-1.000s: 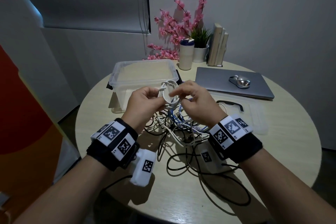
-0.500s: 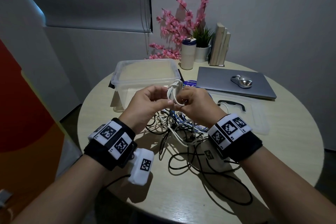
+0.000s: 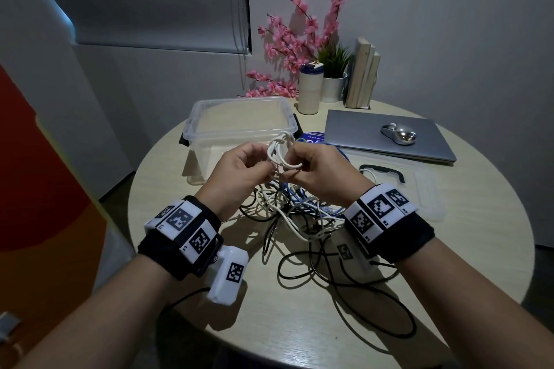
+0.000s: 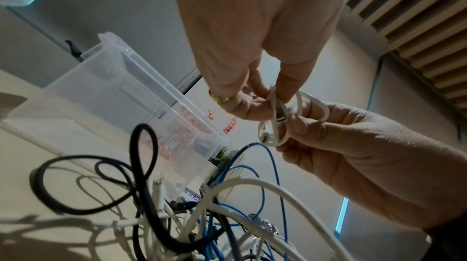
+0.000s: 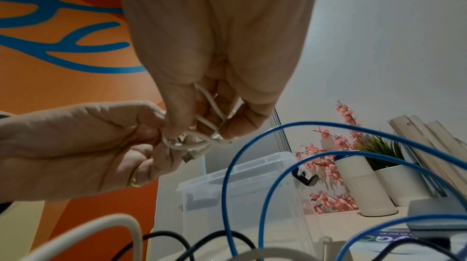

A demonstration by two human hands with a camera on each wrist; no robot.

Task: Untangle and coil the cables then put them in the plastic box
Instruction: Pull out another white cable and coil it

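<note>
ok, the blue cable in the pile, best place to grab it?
Take the blue cable on its raised arch, which stands clear above the tangle. Come from above on the right side and pinch across the strand; lower down it likely snags among white and black cables.

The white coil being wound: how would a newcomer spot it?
Start at the clear plastic box on the round table. Just in front of it, both hands meet above the cable tangle. The white coil is the only cable lifted and looped small, pinched between them.
</note>
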